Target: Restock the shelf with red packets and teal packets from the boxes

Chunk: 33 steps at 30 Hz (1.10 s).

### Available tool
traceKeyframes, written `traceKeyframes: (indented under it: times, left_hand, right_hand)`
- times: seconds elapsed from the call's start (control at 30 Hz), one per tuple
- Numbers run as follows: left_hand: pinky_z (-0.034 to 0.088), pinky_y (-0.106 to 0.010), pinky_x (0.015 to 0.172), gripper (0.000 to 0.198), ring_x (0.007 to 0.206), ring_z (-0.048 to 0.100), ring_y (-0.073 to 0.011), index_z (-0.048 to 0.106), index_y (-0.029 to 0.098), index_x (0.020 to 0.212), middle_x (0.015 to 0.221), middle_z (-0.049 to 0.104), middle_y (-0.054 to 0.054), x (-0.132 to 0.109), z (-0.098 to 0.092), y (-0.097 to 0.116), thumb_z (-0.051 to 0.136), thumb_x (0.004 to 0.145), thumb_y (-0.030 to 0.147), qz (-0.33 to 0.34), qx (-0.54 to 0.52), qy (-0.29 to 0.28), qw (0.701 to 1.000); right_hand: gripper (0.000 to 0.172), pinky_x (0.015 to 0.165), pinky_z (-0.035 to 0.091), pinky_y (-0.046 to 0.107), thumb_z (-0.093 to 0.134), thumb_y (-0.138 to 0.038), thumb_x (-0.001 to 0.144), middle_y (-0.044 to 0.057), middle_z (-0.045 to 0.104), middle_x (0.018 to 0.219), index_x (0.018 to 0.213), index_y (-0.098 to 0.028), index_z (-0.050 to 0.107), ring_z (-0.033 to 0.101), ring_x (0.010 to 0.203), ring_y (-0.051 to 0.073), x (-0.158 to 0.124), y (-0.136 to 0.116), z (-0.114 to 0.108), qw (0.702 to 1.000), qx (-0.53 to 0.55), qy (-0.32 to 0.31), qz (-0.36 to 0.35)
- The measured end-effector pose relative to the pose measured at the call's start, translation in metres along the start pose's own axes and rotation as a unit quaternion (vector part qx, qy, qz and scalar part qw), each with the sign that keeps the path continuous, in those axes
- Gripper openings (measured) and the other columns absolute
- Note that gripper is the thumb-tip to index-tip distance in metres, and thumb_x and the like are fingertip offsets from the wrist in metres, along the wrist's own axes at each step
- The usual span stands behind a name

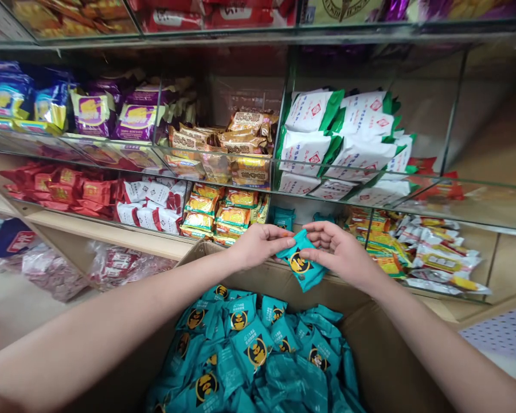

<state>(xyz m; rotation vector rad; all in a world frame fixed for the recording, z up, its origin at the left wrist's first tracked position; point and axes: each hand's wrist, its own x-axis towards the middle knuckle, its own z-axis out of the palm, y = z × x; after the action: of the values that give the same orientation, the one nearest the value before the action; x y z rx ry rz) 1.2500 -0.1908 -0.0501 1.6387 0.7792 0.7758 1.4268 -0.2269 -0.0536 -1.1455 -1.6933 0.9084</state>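
Observation:
Between my two hands is a teal snack packet (306,271) with a round black and yellow emblem. My left hand (264,245) pinches its upper left corner. My right hand (337,252) grips its right side, thumb across the front. The packet is tilted and hangs above the far rim of a cardboard box (361,327). Many like teal packets (249,350) lie heaped loosely in the box below my hands. Just behind my hands, a few teal packets (282,218) stand in a lower shelf compartment, partly hidden by my fingers.
Glass-fronted shelves hold white and green packets (312,112), brown snack packs (249,123), purple packets (140,115) and red packets (97,192). Yellow-orange packets (234,215) sit left of the teal compartment. A glass strip (417,186) runs along the shelf front above my hands.

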Motion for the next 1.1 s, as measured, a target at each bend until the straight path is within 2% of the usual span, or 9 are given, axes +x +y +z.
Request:
traceKeyframes:
  times: [0.1,0.23,0.37,0.5,0.63,0.7,0.83,0.97,1.1]
  left_hand:
    - [0.043,-0.023,0.058,0.023,0.060,0.053,-0.0102,0.059,0.011,0.080,0.068,0.060,-0.001,0.000,0.002,-0.006,0.059,0.068,0.031,0.026,-0.001,0.071,0.997]
    - [0.039,-0.021,0.057,0.011,0.059,0.047,-0.0085,0.050,0.014,0.074,0.063,0.050,0.003,0.001,0.006,-0.008,0.051,0.074,0.025,0.081,0.049,0.164,0.982]
    - [0.036,-0.021,0.052,0.014,0.055,0.044,-0.0091,0.043,0.018,0.073,0.061,0.044,0.004,-0.001,0.006,-0.006,0.041,0.080,0.030,0.068,0.151,0.155,0.974]
    - [0.035,-0.022,0.054,0.018,0.059,0.044,-0.0111,0.040,0.019,0.072,0.062,0.043,0.003,-0.001,0.003,-0.008,0.034,0.084,0.031,0.092,0.301,0.167,0.934]
    - [0.036,-0.023,0.056,0.017,0.062,0.048,-0.0126,0.041,0.019,0.078,0.066,0.047,0.002,0.003,0.000,-0.011,0.030,0.085,0.029,0.089,0.375,0.154,0.910]
    - [0.037,-0.024,0.056,0.020,0.062,0.051,-0.0136,0.042,0.019,0.082,0.067,0.050,0.000,0.004,-0.004,-0.011,0.028,0.086,0.032,0.062,0.405,0.132,0.903]
    - [0.040,-0.026,0.056,0.024,0.067,0.056,-0.0169,0.048,0.019,0.088,0.071,0.058,-0.002,0.001,-0.009,-0.009,0.035,0.082,0.038,-0.011,0.491,0.078,0.868]
    - [0.044,-0.030,0.060,0.021,0.076,0.059,-0.0227,0.057,0.021,0.080,0.079,0.063,-0.006,-0.003,-0.008,-0.011,0.043,0.074,0.036,-0.034,0.598,0.011,0.801]
    - [0.046,-0.034,0.061,0.026,0.079,0.060,-0.0256,0.059,0.021,0.081,0.084,0.064,-0.008,-0.005,-0.007,-0.013,0.039,0.075,0.036,-0.014,0.620,0.008,0.784]
  right_hand:
    - [0.036,0.056,0.046,0.022,0.063,-0.043,0.065,0.001,0.059,0.076,0.089,-0.019,0.051,0.055,0.065,0.011,-0.005,0.007,0.001,0.991,0.090,0.062,0.083]
    - [0.032,0.048,0.047,0.022,0.057,-0.049,0.069,-0.003,0.056,0.062,0.076,-0.019,0.047,0.052,0.052,0.009,-0.012,0.010,0.002,0.960,0.231,0.043,0.149]
    - [0.029,0.050,0.049,0.022,0.063,-0.042,0.067,-0.004,0.058,0.059,0.071,-0.018,0.047,0.054,0.050,0.008,-0.011,0.014,0.006,0.965,0.228,0.033,0.126]
    - [0.030,0.046,0.047,0.021,0.062,-0.042,0.067,-0.004,0.057,0.052,0.067,-0.017,0.045,0.053,0.044,0.007,-0.011,0.016,0.009,0.974,0.192,0.024,0.120]
    - [0.032,0.044,0.046,0.022,0.063,-0.042,0.066,-0.004,0.060,0.059,0.080,-0.019,0.046,0.055,0.045,0.009,-0.011,0.010,0.010,0.976,0.183,-0.002,0.121]
    - [0.039,0.042,0.045,0.022,0.065,-0.040,0.064,-0.003,0.061,0.063,0.090,-0.019,0.045,0.054,0.043,0.010,-0.006,0.007,0.004,0.984,0.132,-0.011,0.121]
    - [0.038,0.048,0.045,0.026,0.058,-0.038,0.069,0.002,0.062,0.069,0.099,-0.016,0.049,0.057,0.047,0.013,0.026,0.008,-0.014,0.985,-0.121,0.083,0.092]
    - [0.035,0.074,0.043,0.028,0.053,-0.027,0.073,0.009,0.060,0.102,0.106,-0.016,0.052,0.058,0.089,0.021,0.072,0.022,-0.015,0.898,-0.432,0.053,0.059]
    - [0.034,0.075,0.041,0.024,0.055,-0.019,0.071,0.008,0.060,0.104,0.105,-0.018,0.053,0.054,0.097,0.020,0.107,0.045,0.007,0.856,-0.510,-0.017,0.086]
